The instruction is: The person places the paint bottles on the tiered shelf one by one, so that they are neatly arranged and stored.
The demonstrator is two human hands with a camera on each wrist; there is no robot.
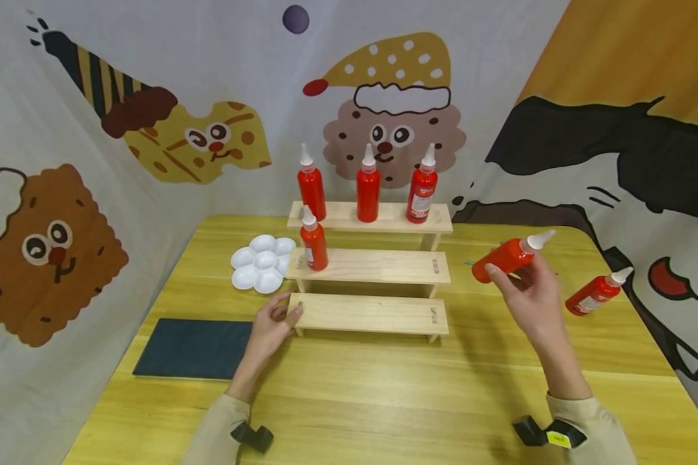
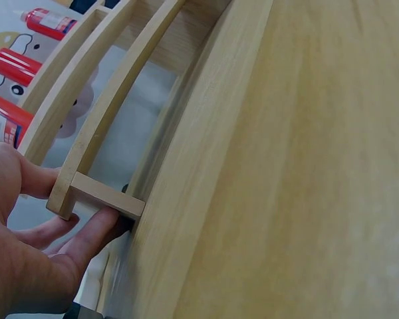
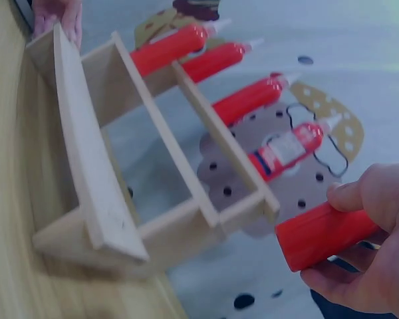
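A three-step wooden display rack (image 1: 372, 314) stands on the table. My left hand (image 1: 272, 328) grips the left end of its lowest step, with the thumb on the board and fingers around the end support (image 2: 106, 196). In my right hand (image 1: 532, 297) is a red paint bottle (image 1: 502, 259) with a white nozzle, held in the air right of the rack. This bottle leans, nozzle up and to the right. Three similar bottles (image 1: 368, 194) stand spaced along the top step. Another red bottle (image 1: 315, 247) stands at the left end of the middle step.
One more red bottle (image 1: 592, 296) is on the table at the right, beyond my right hand. Left of the rack lies a white flower-shaped palette (image 1: 244, 278), and nearer me a dark rectangular board (image 1: 194, 349). A cartoon-printed cloth (image 1: 227, 58) hangs behind the table.
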